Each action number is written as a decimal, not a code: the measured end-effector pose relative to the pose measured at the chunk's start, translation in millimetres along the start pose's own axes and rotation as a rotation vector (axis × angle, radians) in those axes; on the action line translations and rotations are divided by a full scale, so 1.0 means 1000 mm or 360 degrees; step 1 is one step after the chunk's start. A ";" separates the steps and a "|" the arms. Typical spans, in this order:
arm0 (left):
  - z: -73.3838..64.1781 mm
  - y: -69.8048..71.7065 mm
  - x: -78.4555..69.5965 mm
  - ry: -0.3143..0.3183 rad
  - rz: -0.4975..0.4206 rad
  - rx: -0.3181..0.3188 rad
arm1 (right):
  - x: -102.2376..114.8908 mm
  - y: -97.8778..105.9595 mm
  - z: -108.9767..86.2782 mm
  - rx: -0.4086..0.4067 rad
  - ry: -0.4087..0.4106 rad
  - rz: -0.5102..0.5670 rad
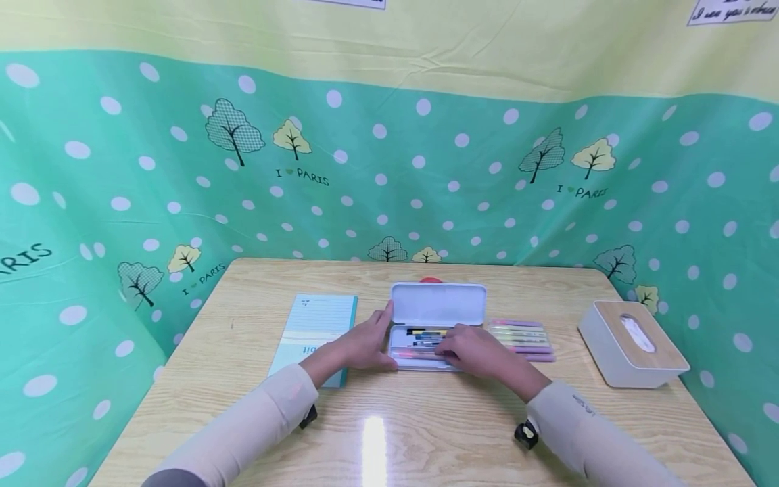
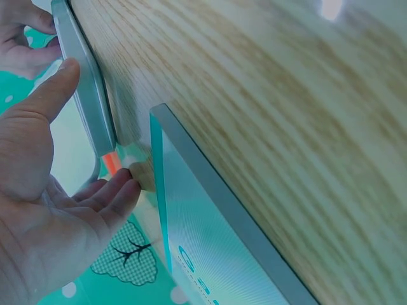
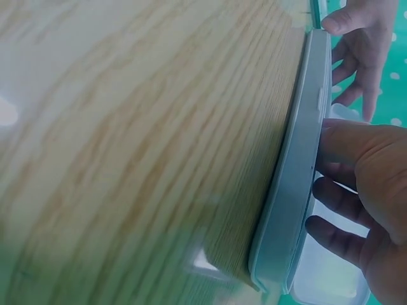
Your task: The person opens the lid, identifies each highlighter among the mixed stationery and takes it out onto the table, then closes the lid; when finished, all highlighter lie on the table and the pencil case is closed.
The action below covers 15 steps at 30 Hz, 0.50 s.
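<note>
A white pencil case (image 1: 426, 367) lies on the table with its lid (image 1: 438, 304) raised at the back. Several pens (image 1: 429, 335) are inside, and a pink pen (image 1: 416, 354) lies lengthwise along the front. My right hand (image 1: 481, 350) reaches over the front rim, fingertips bent down at the pink pen's right end; what they grip there is mostly hidden. At the case's left end is my left hand (image 1: 365, 341), fingers extended and thumb by the front corner. The left wrist view shows this left hand (image 2: 57, 190) spread beside the case (image 2: 89, 89).
Left of the case lies a light blue notebook (image 1: 319, 318), partly beneath my left forearm. To the right are several pastel pens (image 1: 523, 338) in a row, then a white tissue box (image 1: 633, 345) with a wooden top. A red object (image 1: 431, 279) shows behind the lid.
</note>
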State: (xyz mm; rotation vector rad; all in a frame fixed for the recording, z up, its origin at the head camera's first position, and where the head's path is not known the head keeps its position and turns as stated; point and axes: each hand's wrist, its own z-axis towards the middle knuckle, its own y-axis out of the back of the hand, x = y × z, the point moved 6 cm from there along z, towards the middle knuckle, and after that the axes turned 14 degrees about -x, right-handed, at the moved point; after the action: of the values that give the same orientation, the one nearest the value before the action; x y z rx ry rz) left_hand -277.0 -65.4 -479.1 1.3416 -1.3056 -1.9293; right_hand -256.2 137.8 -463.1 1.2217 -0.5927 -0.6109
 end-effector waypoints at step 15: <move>0.001 -0.001 0.000 -0.0021 0.0008 -0.0012 | 0.005 0.002 0.002 -0.0042 0.0173 -0.0120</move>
State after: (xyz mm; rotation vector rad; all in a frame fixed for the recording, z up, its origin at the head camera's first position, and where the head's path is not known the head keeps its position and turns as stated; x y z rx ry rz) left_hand -278.0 -64.4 -479.9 1.3230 -1.3053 -1.9407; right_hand -254.2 133.2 -460.1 1.2487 -0.4479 -0.6099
